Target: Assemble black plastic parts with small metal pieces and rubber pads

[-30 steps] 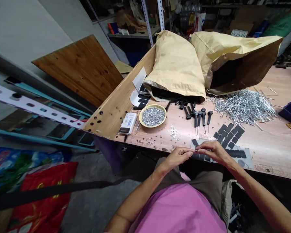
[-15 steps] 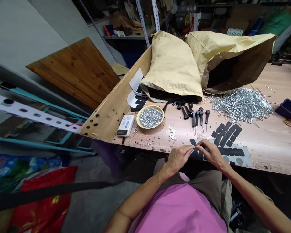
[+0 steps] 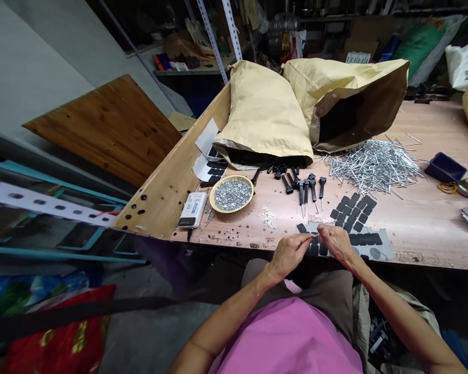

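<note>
On the bench (image 3: 429, 221), a yellow bowl (image 3: 231, 210) holds metal bits (image 3: 233, 194), left hand (image 3: 289, 253) and right hand (image 3: 337, 244) pinching a slim piece (image 3: 315, 235).

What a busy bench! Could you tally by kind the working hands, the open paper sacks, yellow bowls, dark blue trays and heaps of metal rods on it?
Hands, left hand and right hand: 2
Open paper sacks: 2
Yellow bowl: 1
Dark blue tray: 1
Heap of metal rods: 1
Total: 7

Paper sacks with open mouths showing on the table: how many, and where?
2: the left sack behind the yellow bowl, the right sack behind the metal rods. Others may be hidden.
</note>
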A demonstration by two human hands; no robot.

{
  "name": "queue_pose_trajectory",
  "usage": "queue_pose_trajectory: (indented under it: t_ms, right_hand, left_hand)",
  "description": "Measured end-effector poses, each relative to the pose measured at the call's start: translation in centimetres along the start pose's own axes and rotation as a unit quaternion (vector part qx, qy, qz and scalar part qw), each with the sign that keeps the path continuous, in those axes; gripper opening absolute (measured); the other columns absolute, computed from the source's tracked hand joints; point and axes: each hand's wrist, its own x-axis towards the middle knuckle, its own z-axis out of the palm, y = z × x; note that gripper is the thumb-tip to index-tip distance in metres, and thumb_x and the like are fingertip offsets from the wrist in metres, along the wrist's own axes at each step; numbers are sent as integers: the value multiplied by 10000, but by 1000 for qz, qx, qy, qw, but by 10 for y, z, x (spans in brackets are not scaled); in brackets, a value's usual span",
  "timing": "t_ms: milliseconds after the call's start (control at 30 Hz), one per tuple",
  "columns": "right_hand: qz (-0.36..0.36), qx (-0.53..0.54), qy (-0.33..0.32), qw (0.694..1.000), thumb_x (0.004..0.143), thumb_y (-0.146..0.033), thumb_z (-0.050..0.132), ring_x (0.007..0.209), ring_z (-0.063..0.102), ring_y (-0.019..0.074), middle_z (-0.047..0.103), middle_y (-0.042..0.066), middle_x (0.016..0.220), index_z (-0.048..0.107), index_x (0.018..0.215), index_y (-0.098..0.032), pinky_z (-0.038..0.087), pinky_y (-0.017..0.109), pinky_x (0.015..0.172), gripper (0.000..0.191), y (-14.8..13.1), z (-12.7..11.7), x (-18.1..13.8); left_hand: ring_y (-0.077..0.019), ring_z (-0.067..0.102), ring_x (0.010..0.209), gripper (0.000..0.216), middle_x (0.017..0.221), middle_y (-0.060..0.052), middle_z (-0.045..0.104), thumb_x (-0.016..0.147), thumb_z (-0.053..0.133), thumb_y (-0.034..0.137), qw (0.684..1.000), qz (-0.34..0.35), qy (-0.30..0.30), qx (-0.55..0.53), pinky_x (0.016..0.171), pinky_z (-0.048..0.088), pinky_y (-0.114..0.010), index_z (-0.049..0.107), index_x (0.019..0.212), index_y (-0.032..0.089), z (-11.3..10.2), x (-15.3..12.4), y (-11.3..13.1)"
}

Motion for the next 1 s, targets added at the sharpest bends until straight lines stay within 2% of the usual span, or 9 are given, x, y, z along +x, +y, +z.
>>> queue_pose_trajectory:
  t_ms: [67,167,267,400,567,667,767,867,1000]
  right_hand:
    - [-13,23,10,1000,894,-601,309,577,544,145,615,17,664,608,699,-219,384,250,521,523,0,-9,2]
    - [-75,62,-10,995,897,-532,419,692,603,153,663,39,797,651,851,-216,445,254,616,395,0,-21,3]
    - [-134,16,-17,991,944,-466,372,675,595,141,647,35,723,627,765,-203,431,250,636,408,2,-23,1]
    - [-174,-155,51,971,987,-386,274,625,547,142,613,38,643,591,687,-187,370,281,663,479,5,-8,-4]
    - [-110,-250,124,954,981,-413,255,578,484,143,574,37,608,556,617,-188,332,308,687,523,5,4,-12]
    - [23,-156,161,974,935,-528,295,578,466,144,573,33,661,560,668,-197,339,290,629,501,7,-2,-16]
    - [127,61,126,982,849,-637,382,575,475,148,568,12,640,572,700,-207,361,268,562,493,8,-3,-21]
    - [134,263,68,953,735,-673,527,705,556,176,631,22,727,626,774,-207,432,282,643,478,4,8,-26]
    - [204,382,58,900,668,-653,607,656,557,159,622,9,699,635,743,-195,448,286,624,465,-1,23,-31]
  left_hand:
    - [-218,676,902,216,968,-58,739,842,537,213,1000,-15,0,-27,817,500,-303,736,926,214,2,3,1]
    - [-205,683,873,228,937,-46,747,843,528,240,999,-17,-4,-43,778,511,-278,737,921,194,2,5,1]
    - [-195,684,873,236,936,-39,748,839,525,246,999,1,-3,-40,775,512,-263,734,931,188,4,4,-2]
    - [-195,686,862,238,932,-34,748,841,513,227,999,24,7,-24,763,504,-260,734,928,207,12,2,-5]
    - [-181,666,757,192,825,-38,744,816,553,244,998,15,40,-52,714,497,-259,740,840,208,21,2,-6]
    - [-126,595,600,213,726,-35,704,793,596,330,980,-64,48,-184,597,478,-231,725,852,171,22,8,-6]
    - [-103,585,663,259,838,-51,687,690,713,376,914,-141,53,-376,607,469,-204,711,805,143,25,18,-6]
    - [-117,599,789,279,887,-54,675,561,818,305,855,-167,71,-485,723,463,-209,712,756,135,37,27,-7]
    - [-102,579,724,299,850,-40,665,544,829,310,839,-173,89,-508,718,461,-220,721,762,136,56,29,-11]
